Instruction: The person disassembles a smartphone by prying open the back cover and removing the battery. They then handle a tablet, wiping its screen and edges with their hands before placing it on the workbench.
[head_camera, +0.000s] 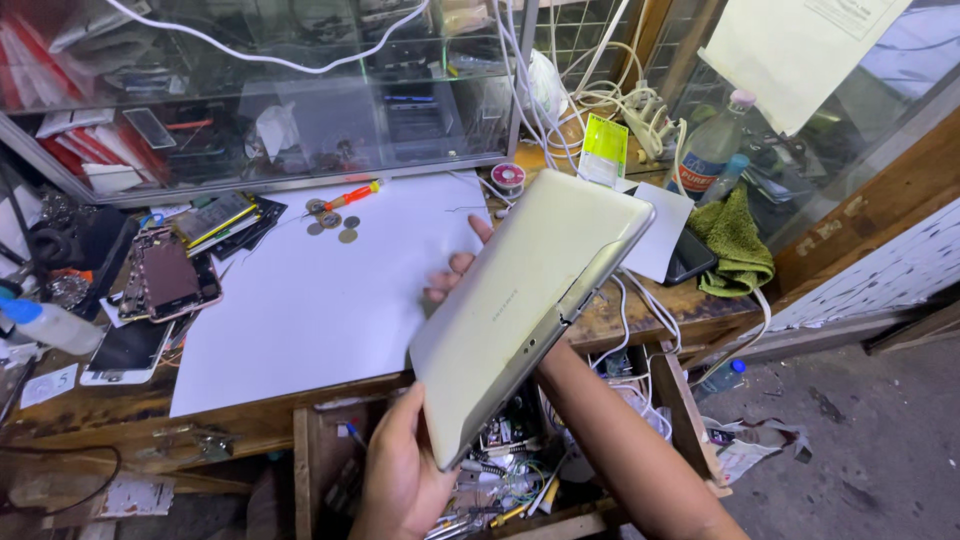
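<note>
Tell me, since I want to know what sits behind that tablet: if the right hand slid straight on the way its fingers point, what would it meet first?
The right hand, under the silver tablet, points its fingers left across the bench. The first thing in that line is probably the white sheet, bare there; further on lie the opened phones. Height above the sheet is unclear.

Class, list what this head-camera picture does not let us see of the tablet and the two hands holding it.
- Tablet: screen side faces away; only its back shows.
- Right hand: palm behind the tablet; only fingertips show.
- Left hand: wrist cut off by the bottom edge.
- Open drawer: contents partly covered by tablet and arm.
</note>
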